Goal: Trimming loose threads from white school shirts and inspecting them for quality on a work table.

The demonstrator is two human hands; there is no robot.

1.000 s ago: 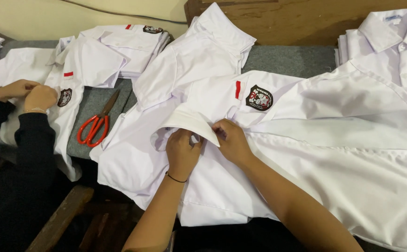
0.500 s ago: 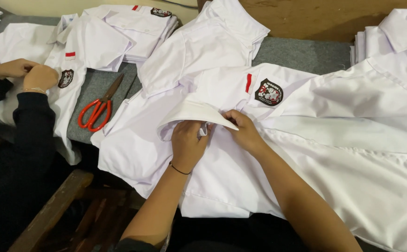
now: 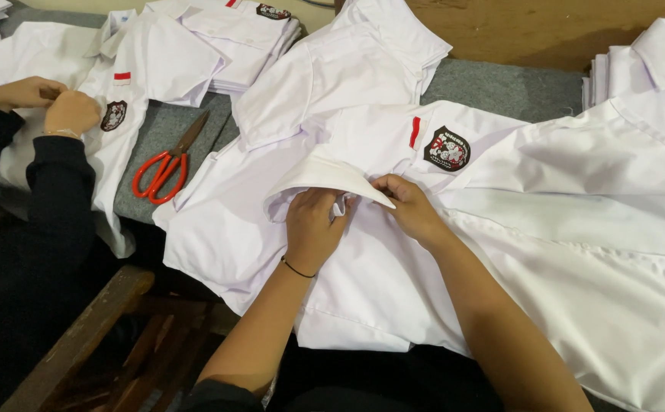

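Observation:
A white shirt [image 3: 363, 145] with a dark chest badge [image 3: 447, 149] and a small red stripe lies spread on the grey table in front of me. Its collar [image 3: 325, 174] is lifted up. My left hand [image 3: 313, 229] pinches the cloth just under the collar, a thin black band on its wrist. My right hand [image 3: 412, 210] grips the collar's pointed right tip and the fabric beneath it. Both hands sit close together at the neck of the shirt.
Red-handled scissors [image 3: 166, 166] lie on the grey felt [image 3: 500, 85] to my left. A co-worker's hands [image 3: 50, 103] in dark sleeves work on another white shirt [image 3: 149, 72]. Folded shirts are stacked at the back [image 3: 248, 27] and far right [image 3: 637, 69]. A wooden bench edge [image 3: 80, 336] is below left.
My hands have stayed at the collar, with my left hand shifting slightly under it. The view has dropped a little; the co-worker's hands remain on their shirt.

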